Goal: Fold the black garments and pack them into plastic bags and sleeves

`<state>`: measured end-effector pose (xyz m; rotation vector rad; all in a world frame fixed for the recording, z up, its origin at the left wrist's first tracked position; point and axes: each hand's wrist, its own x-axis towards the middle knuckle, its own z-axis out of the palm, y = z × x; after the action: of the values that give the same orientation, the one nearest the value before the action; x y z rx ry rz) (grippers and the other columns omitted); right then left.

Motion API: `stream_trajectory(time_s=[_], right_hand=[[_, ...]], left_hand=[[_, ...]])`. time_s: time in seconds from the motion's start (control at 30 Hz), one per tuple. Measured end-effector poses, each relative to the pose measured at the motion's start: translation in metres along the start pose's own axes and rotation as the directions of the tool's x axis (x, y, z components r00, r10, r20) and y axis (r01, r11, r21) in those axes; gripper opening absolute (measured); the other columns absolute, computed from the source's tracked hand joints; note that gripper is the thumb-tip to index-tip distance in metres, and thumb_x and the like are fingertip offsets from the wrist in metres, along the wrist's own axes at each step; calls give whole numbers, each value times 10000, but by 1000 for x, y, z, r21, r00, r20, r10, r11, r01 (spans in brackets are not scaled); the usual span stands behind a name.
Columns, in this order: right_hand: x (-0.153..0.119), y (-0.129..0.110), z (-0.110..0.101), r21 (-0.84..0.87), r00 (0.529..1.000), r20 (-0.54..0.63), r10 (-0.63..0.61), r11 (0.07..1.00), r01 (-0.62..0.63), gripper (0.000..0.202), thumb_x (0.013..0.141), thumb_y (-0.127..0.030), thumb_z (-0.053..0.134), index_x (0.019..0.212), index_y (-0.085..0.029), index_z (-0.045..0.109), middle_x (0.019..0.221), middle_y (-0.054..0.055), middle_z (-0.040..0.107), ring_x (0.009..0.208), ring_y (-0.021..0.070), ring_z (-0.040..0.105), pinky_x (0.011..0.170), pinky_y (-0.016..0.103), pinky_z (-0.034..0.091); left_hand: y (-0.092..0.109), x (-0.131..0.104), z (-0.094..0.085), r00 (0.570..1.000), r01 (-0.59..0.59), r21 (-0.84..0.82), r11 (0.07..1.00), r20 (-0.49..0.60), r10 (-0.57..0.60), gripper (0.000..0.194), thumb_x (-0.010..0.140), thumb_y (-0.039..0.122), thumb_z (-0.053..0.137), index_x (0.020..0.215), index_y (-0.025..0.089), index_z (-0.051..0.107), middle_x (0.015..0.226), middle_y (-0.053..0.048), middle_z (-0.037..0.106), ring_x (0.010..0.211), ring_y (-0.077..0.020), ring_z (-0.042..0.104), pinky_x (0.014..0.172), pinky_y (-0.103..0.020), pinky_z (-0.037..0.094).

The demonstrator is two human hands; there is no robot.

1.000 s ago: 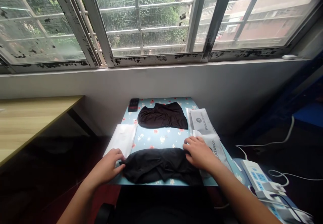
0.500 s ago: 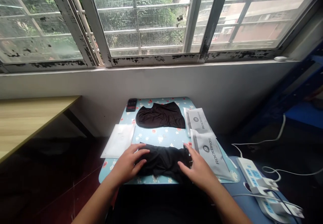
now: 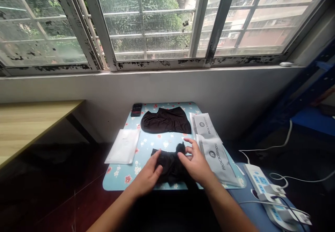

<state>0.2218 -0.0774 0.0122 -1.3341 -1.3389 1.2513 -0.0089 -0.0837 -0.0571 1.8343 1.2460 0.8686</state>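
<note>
Black cloth bunched between hands, near edge hidden.

We cannot see how our left hand grips the black cloth: its fingertips vanish under the bunched fabric, and our right hand covers the cloth's edge at three o'clock. Both forearms run off the frame at six o'clock. The small dark object at eleven o'clock on the floral mat is blurred beyond telling. The second grey packet is partly overlapped by the nearer grey packet. The power strip at four o'clock is cut by the bottom edge, its cables trailing out of view.
</note>
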Motion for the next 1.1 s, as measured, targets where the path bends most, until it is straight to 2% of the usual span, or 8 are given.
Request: stream_trajectory(time_s=[0.1, 0.17, 0.2, 0.37, 0.53, 0.7, 0.87, 1.1], right_hand=[[-16, -9, 40, 182, 959, 248, -139, 979, 95, 874, 843, -424, 687, 1537, -276, 177, 1276, 100, 583, 1004, 192, 667, 854, 365, 567], [-32, -11, 60, 153, 886, 399, -236, 970, 190, 860, 850, -351, 693, 1561, -308, 212, 1380, 102, 541, 1168, 211, 614, 971, 385, 530], [-39, -11, 65, 93, 851, 451, -269, 962, 255, 797, 852, -314, 690, 1544, -318, 293, 1383, 86, 550, 1182, 211, 603, 996, 385, 513], [-53, -1, 74, -285, 826, 483, -292, 839, 464, 391, 858, -250, 619, 1249, -250, 624, 1115, 48, 674, 985, 213, 639, 893, 352, 511], [-42, 15, 74, -604, 901, 400, -168, 691, 397, 353, 911, -342, 567, 1235, -222, 639, 1121, 81, 665, 995, 258, 637, 866, 378, 491], [-24, 21, 41, -762, 940, 330, -91, 561, 322, 231, 945, -379, 564, 1045, -249, 728, 1045, 66, 650, 975, 246, 619, 831, 351, 466], [-16, 25, 6, -719, 924, 378, -52, 613, 328, 217, 882, -358, 675, 1080, -298, 744, 1077, 37, 631, 971, 209, 637, 809, 303, 463], [-21, 30, 8, -738, 925, 375, -66, 583, 340, 171, 841, -283, 666, 1010, -257, 666, 976, 30, 674, 894, 217, 626, 730, 301, 403]], left_hand=[[0, 20, -19, 891, 44, -358, 933, -409, -199, 564, 1082, 550, 250, 1528, 241, 404, 1511, -152, 525, 1351, -274, 558, 1121, -504, 457], [2, 32, -41, 818, 13, -385, 923, -527, -232, 558, 1077, 560, 232, 1440, 230, 497, 1426, -143, 591, 1251, -264, 618, 1024, -462, 516], [4, 36, -53, 821, 13, -337, 941, -534, -203, 537, 1071, 556, 267, 1379, 223, 555, 1380, -134, 621, 1208, -262, 633, 991, -442, 526], [16, 44, -75, 986, 35, 159, 987, -168, -8, 364, 988, 471, 523, 1181, 233, 720, 1232, -91, 695, 1113, -267, 655, 936, -383, 529], [12, 50, -59, 987, -55, 470, 881, 161, -24, 396, 906, 318, 607, 1283, 247, 702, 1261, -88, 710, 1193, -302, 623, 1036, -409, 473], [14, 38, -59, 976, 61, 540, 839, 146, -164, 684, 854, 258, 591, 1525, 290, 461, 1043, -50, 751, 892, -261, 700, 825, -355, 514], [26, 11, -59, 951, 120, 451, 884, 202, -233, 739, 913, 337, 562, 1603, 317, 299, 823, 11, 737, 762, -229, 696, 764, -304, 483], [23, 4, -56, 985, 93, 489, 867, 82, -152, 758, 866, 443, 655, 1570, 312, 404, 855, -30, 702, 813, -259, 668, 722, -301, 458]])
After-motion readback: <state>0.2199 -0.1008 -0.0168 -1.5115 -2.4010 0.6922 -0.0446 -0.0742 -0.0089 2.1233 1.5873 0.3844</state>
